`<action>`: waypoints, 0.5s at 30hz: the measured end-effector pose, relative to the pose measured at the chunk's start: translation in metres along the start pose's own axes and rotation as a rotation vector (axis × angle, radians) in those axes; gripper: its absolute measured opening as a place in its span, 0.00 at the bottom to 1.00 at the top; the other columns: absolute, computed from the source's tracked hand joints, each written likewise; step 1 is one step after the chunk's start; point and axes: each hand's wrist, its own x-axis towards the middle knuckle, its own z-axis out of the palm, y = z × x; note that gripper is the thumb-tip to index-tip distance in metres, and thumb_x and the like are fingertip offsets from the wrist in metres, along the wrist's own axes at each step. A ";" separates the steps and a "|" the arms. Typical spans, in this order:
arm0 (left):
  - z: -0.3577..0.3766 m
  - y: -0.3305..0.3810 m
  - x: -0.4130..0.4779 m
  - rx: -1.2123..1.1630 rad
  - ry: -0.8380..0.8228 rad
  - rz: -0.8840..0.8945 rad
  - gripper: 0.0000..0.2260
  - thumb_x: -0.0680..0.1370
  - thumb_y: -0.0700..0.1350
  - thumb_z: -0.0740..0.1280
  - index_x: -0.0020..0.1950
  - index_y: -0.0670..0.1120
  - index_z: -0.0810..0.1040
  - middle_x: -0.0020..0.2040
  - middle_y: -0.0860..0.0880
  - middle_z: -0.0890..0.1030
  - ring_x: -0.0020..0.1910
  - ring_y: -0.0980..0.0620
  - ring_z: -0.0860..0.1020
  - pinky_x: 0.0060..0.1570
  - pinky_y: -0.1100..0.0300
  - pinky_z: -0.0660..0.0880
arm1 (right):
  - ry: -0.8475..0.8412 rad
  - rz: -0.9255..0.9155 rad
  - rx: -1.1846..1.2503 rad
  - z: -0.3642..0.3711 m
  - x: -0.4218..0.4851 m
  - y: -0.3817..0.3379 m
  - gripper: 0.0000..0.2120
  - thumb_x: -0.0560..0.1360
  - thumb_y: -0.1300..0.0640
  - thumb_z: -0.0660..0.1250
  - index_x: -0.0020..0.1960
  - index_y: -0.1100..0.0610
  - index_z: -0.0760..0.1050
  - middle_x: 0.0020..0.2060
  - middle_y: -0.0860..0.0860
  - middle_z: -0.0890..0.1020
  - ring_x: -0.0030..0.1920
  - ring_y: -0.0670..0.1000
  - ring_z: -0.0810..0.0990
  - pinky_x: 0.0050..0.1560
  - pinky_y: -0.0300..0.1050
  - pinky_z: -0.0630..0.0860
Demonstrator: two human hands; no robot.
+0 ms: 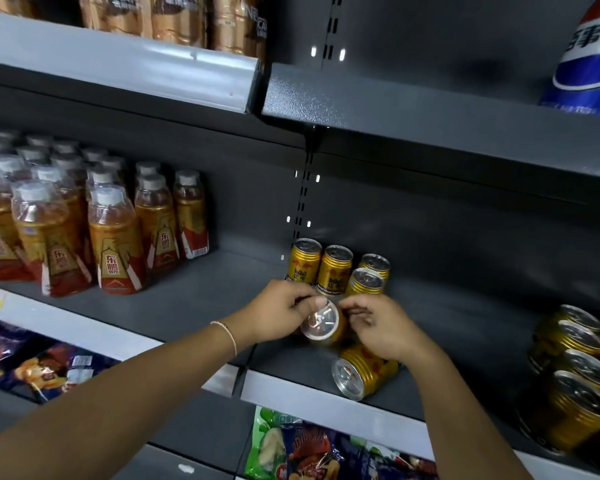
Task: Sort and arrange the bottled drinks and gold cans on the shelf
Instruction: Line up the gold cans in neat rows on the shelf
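A gold can (321,323) is tilted toward me just above the grey shelf (222,292), its silver top facing the camera. My left hand (278,315) grips it from the left and my right hand (381,329) holds it from the right. Behind it, several gold cans (336,270) stand upright at the back wall. Another gold can (362,370) lies on its side under my right wrist. Several amber bottled drinks (115,233) with white caps stand in rows at the left of the shelf.
More gold cans (575,372) stand grouped at the shelf's right end. Above are a shelf with brown coffee bottles (174,19) and a large blue cola bottle (589,53). Snack bags (326,448) fill the shelf below. Bare shelf lies between the bottles and cans.
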 end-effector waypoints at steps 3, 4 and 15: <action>0.003 0.006 0.015 0.077 0.005 -0.110 0.17 0.81 0.52 0.64 0.41 0.40 0.80 0.37 0.44 0.83 0.35 0.52 0.81 0.36 0.54 0.79 | 0.017 0.005 0.031 0.001 -0.003 0.001 0.25 0.76 0.65 0.64 0.44 0.32 0.78 0.45 0.36 0.83 0.50 0.38 0.82 0.54 0.39 0.78; 0.004 0.008 0.018 0.107 0.014 -0.121 0.19 0.81 0.53 0.64 0.39 0.40 0.79 0.36 0.42 0.82 0.32 0.51 0.79 0.35 0.55 0.78 | 0.018 0.005 0.040 0.001 -0.003 0.001 0.24 0.75 0.65 0.63 0.45 0.33 0.79 0.45 0.36 0.83 0.49 0.38 0.81 0.53 0.38 0.78; 0.020 0.020 0.035 0.337 0.041 -0.119 0.22 0.81 0.54 0.62 0.28 0.48 0.70 0.27 0.50 0.72 0.30 0.51 0.73 0.30 0.59 0.66 | 0.096 0.084 0.170 -0.005 -0.016 0.005 0.18 0.77 0.66 0.65 0.58 0.46 0.79 0.51 0.43 0.85 0.54 0.41 0.82 0.59 0.44 0.79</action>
